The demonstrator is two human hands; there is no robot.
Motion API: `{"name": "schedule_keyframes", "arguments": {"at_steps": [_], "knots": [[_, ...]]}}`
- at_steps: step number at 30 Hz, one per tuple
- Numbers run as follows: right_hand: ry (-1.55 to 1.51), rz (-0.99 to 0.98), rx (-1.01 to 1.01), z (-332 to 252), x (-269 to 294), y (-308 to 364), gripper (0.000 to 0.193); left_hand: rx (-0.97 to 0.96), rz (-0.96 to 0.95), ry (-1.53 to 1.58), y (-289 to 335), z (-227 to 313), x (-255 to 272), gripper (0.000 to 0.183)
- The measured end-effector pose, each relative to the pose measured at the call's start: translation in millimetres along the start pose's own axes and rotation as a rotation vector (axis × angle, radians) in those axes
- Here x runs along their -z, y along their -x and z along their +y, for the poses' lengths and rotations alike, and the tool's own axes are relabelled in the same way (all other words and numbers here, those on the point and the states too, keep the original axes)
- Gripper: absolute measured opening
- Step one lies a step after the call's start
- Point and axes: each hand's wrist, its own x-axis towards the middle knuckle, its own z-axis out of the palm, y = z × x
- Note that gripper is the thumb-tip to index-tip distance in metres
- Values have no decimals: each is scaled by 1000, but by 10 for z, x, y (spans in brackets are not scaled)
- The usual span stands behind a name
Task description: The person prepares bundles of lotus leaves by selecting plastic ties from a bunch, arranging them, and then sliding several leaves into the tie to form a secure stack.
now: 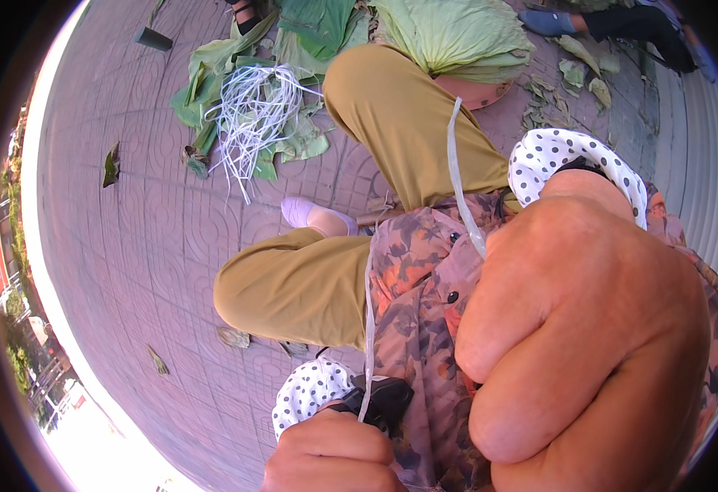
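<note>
Very close to the camera, my right hand (588, 328) is closed, its fingers curled tightly. A narrow white plastic strip (457, 164) runs out from beside its fingers, the loose end pointing up over my trouser leg. Lower down, my left hand (330, 451) makes a fist around another length of white strip (368, 328), which rises along my patterned top. Whether both lengths belong to one strip I cannot tell. White sleeve cuffs with black dots circle both wrists. Beyond my knees lies a tangled heap of white plastic strips (256, 115) on green leaves.
A large pale-green leaf (457, 37) covers part of a reddish-brown rounded object (474, 92). More broad leaves (314, 25) lie beside it. Another person's shoe (547, 22) is at upper right, a dark cylinder (154, 38) at upper left. Ribbed grey metal (703, 148) borders the right.
</note>
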Motion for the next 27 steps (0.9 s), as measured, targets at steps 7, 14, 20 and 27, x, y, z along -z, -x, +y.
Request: {"name": "schedule_keyframes", "arguments": {"at_steps": [7,14,20,27], "knots": [[-10,-15,11,-78,-19,-148,11,55,-174,325,-65,-41,231,16],[-99,-62,67,44,-80,-487,12,-126,-65,388,-100,102,298,13],[-281,-147,130,605,-579,-1497,12,-20,-32,465,21,952,1060,18],[-475,-109,136,967,-1687,-2220,9,-169,153,43,494,2155,1554,6]]}}
